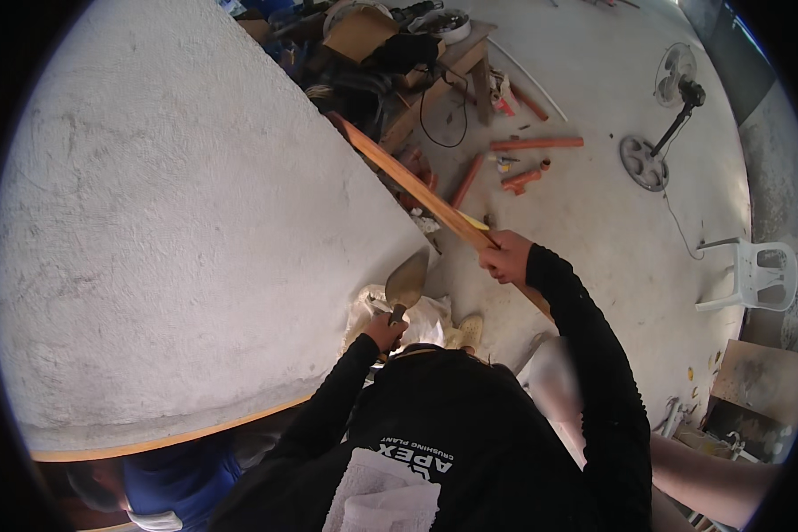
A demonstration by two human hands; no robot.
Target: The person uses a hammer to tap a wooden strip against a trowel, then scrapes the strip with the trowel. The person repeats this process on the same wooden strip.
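Note:
My left hand (pixel 386 332) grips the handle of a trowel (pixel 406 281), whose metal blade points up beside the corner of a white plastered surface (pixel 151 204). In my right hand (pixel 505 257) is a long wooden board (pixel 421 191), slanting up and left to that surface's edge, where its far end appears to lie; whether it touches is unclear. A crumpled whitish sack or cloth (pixel 368 301) lies below the trowel. A small yellow piece (pixel 475 219) shows behind the board, mostly hidden.
A cluttered wooden bench (pixel 470 53) stands at top. Orange pipes (pixel 536 143) lie on the floor (pixel 576 204), with a standing fan (pixel 647 164) and white plastic chair (pixel 762 275) at right. A person in blue (pixel 173 483) is at lower left; another person's bare limb (pixel 709 479) shows lower right.

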